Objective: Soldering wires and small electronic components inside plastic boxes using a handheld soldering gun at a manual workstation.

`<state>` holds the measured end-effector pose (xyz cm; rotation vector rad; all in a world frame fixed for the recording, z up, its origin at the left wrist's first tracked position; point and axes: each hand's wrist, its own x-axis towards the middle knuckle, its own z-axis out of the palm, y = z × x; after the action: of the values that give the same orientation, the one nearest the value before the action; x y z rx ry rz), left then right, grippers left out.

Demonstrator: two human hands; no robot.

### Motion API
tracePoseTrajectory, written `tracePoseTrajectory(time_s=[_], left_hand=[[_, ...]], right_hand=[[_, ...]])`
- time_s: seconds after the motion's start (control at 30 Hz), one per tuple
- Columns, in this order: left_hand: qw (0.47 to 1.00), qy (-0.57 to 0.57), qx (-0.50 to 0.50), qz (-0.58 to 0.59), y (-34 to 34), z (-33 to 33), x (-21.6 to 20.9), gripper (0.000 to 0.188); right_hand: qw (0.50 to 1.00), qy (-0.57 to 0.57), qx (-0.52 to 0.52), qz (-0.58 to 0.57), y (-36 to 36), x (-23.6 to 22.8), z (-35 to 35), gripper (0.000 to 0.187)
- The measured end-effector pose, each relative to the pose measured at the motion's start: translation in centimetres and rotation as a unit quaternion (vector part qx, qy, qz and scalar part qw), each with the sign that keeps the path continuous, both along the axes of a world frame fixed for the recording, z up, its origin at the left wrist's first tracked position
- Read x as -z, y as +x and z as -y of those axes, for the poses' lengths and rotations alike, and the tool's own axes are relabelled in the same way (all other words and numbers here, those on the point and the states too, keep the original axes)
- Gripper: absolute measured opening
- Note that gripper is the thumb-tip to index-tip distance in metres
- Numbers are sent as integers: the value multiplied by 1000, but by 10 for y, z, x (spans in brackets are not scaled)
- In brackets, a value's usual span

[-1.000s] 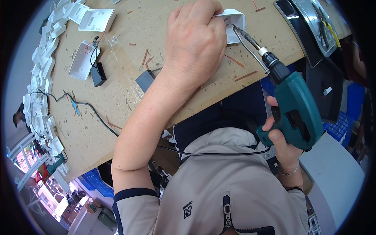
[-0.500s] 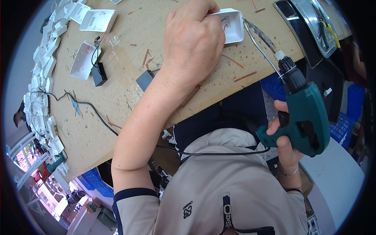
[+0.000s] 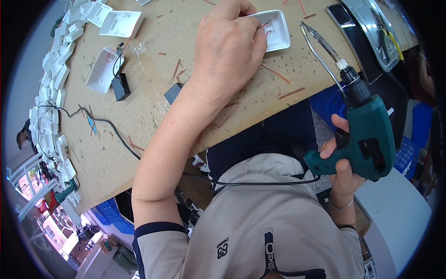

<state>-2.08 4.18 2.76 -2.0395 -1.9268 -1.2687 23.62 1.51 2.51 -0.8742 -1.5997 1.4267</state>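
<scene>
My right hand [image 3: 343, 151] grips a green soldering gun [image 3: 371, 135] by its handle, fingers around the trigger area. From its front run a dark, worn tip and a thin metal solder-feed tube [image 3: 320, 55], both ending right of a shallow white plastic case [image 3: 279, 41] and apart from it. Short red wires show inside this case. My left hand [image 3: 231, 46] is closed at the case's left end, its back hiding the fingertips and part of the case. Beneath my left wrist, a dark grey block [image 3: 173, 93] lies partly covered on the table.
Other white cases [image 3: 121, 24] lie at the left, one beside a black box [image 3: 121, 87] with wires. Many white pieces [image 3: 49, 111] line the table's left edge. Copper-coloured strips [image 3: 291, 93] are scattered about. A black cord [image 3: 109, 124] crosses the table. A phone [image 3: 343, 16] and a clear tray [image 3: 378, 32] with pliers sit at right.
The soldering gun has moved right and slightly away, so its tip has drawn back from the white case's edge. My left hand stays at the case, nearly still.
</scene>
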Motion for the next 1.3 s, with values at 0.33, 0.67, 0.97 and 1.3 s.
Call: tracePoseTrajectory(time_s=[0.33, 0.67, 0.97, 1.3], left_hand=[[996, -5, -70, -61, -3, 18, 2, 48], [937, -134, -26, 321, -50, 64, -6, 66], [841, 97, 47, 530, -165, 175, -66, 59], [937, -309, -154, 52, -108, 165, -35, 67]], right_hand=[[1000, -7, 11, -26, -11, 1, -2, 72], [998, 31, 0, -53, -8, 5, -1, 62], [998, 5, -2, -61, -14, 4, 0, 62], [998, 11, -11, -63, -15, 6, 0, 60]])
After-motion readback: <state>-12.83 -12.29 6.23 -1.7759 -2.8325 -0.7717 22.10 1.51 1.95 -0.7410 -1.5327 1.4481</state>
